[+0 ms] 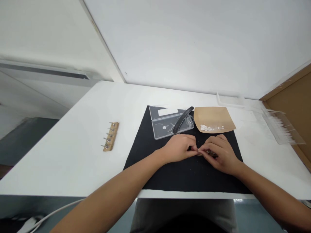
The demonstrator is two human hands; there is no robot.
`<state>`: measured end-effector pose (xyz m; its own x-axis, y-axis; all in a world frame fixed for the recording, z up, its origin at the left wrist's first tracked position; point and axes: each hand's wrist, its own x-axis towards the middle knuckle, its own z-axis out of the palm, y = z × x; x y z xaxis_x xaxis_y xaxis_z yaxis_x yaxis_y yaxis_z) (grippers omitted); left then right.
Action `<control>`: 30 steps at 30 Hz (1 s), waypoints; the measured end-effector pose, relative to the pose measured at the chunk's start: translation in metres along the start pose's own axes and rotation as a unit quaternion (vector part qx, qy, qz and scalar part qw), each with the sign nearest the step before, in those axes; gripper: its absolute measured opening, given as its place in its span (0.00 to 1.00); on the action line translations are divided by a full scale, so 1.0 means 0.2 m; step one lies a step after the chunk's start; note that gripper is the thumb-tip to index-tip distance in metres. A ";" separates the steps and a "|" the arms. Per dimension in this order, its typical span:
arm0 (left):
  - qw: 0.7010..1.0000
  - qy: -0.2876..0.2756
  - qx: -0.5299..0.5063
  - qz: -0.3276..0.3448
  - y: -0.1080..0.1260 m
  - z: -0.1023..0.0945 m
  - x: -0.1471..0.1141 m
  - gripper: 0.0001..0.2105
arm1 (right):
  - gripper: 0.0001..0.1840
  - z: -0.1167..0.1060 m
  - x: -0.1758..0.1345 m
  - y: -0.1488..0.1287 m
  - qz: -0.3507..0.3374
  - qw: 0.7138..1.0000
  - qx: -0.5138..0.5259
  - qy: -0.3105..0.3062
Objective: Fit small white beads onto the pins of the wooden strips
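Fingers of your left hand (182, 147) are pressing together in a pinch, anything between them too small to tell, and meeting your right hand (222, 153), whose fingers are holding a mostly hidden studded piece (212, 153) over the black mat (175, 178), probably steadying it.

The single view looks from the person's head, forward and down across the white tabletop (80, 165) towards the wall (194, 48) behind it. It is wide and stands back a little: the left hand (180, 147) and right hand (222, 155) show fairly small, right of centre, the forearms (116, 191) entering low on either side, the lap (150, 212) at the bottom edge.
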<state>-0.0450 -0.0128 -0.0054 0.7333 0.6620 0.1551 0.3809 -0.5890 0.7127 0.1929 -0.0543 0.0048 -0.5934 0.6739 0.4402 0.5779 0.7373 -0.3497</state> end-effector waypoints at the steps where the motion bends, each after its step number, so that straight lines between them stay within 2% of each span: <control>1: 1.000 0.000 -0.002 0.000 0.00 0.00 0.00 0.10 | 0.02 0.00 0.00 0.00 0.000 1.000 0.001 -0.005; 11: 1.000 -0.006 -0.008 0.002 -0.01 0.00 0.00 0.08 | 0.02 -0.04 0.01 0.00 -0.010 1.000 -0.012 -0.015; 20: 1.000 -0.010 -0.003 -0.008 -0.01 -0.01 0.01 0.07 | 0.04 -0.06 0.00 -0.02 -0.037 0.996 -0.074 -0.032; 24: 1.000 -0.013 -0.003 -0.013 -0.01 -0.01 0.00 0.05 | 0.02 -0.09 0.01 -0.02 -0.044 0.997 -0.060 -0.037; 26: 1.000 -0.013 -0.004 -0.013 -0.01 0.00 0.00 0.05 | 0.03 -0.12 0.01 0.01 -0.033 0.998 -0.049 -0.014; 30: 1.000 -0.009 -0.016 -0.011 -0.02 0.00 0.00 0.07 | 0.03 -0.25 -0.02 0.15 0.033 0.992 -0.093 0.083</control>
<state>-0.0465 -0.0109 -0.0076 0.7354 0.6655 0.1274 0.3782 -0.5592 0.7377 0.2402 -0.0367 0.0341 -0.4590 0.6925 0.5566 0.7157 0.6594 -0.2302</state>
